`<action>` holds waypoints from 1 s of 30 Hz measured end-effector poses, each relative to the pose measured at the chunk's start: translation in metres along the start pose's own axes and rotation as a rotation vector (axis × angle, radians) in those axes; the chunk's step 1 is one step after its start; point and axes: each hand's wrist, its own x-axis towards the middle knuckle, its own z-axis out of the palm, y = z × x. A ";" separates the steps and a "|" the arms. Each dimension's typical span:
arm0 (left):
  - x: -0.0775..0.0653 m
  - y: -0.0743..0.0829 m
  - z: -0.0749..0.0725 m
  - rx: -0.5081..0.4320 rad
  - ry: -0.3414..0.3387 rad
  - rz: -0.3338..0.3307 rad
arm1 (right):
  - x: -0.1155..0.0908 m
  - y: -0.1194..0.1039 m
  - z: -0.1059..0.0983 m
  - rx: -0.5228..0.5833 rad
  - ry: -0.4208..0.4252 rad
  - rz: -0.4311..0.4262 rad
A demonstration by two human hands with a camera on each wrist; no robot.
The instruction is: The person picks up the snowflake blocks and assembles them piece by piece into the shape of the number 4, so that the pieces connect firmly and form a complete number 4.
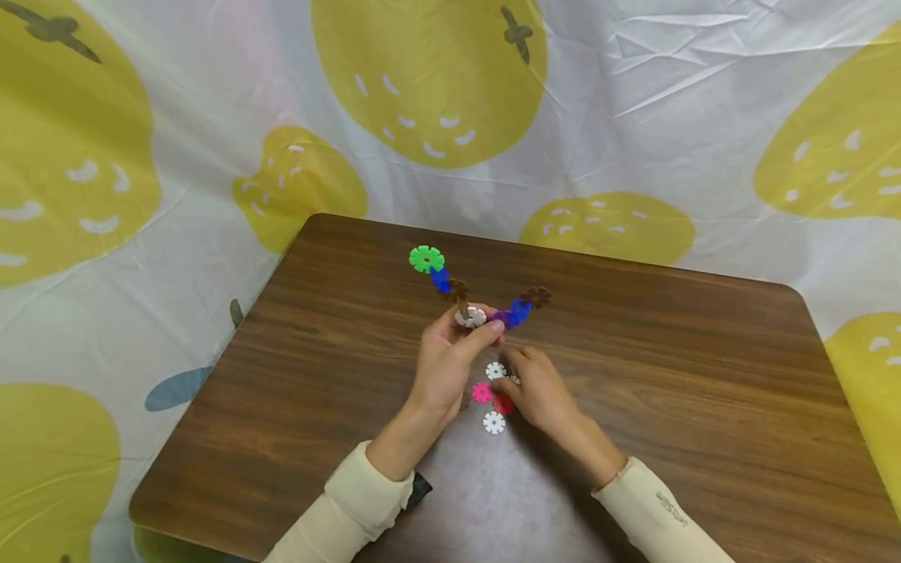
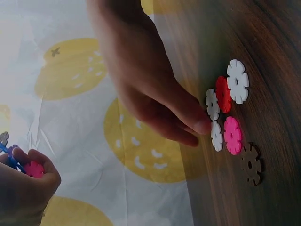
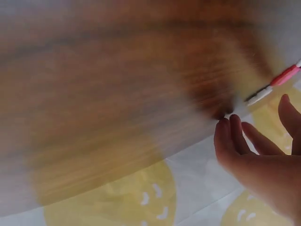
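My left hand (image 1: 450,360) grips a chain of slotted plastic flower discs above the table. The chain has a white disc (image 1: 470,317) by the fingers, a green disc (image 1: 426,259) at its upper left end and a brown disc (image 1: 538,297) at its right end. Blue pieces (image 1: 519,312) and purple ones sit between. In the left wrist view a pink disc (image 2: 34,169) shows within that hand. My right hand (image 1: 538,391) reaches down beside the loose discs, thumb apart from its fingers and nothing visible between them; it partly hides a white disc (image 2: 212,104).
Loose on the wooden table (image 1: 669,391) lie a white disc (image 1: 494,423), a red disc (image 1: 503,404), a pink disc (image 1: 482,392), another white disc (image 1: 496,371) and a brown disc (image 2: 251,164). A fruit-patterned cloth (image 1: 450,180) hangs behind the table.
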 end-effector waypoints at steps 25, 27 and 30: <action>0.003 -0.001 -0.003 0.012 -0.004 -0.006 | 0.011 -0.005 -0.037 0.075 0.194 0.188; 0.003 -0.001 -0.003 0.012 -0.005 -0.008 | 0.010 -0.004 -0.045 0.097 0.230 0.190; 0.003 -0.001 -0.002 0.017 -0.004 -0.011 | 0.006 -0.004 -0.056 0.149 0.282 0.187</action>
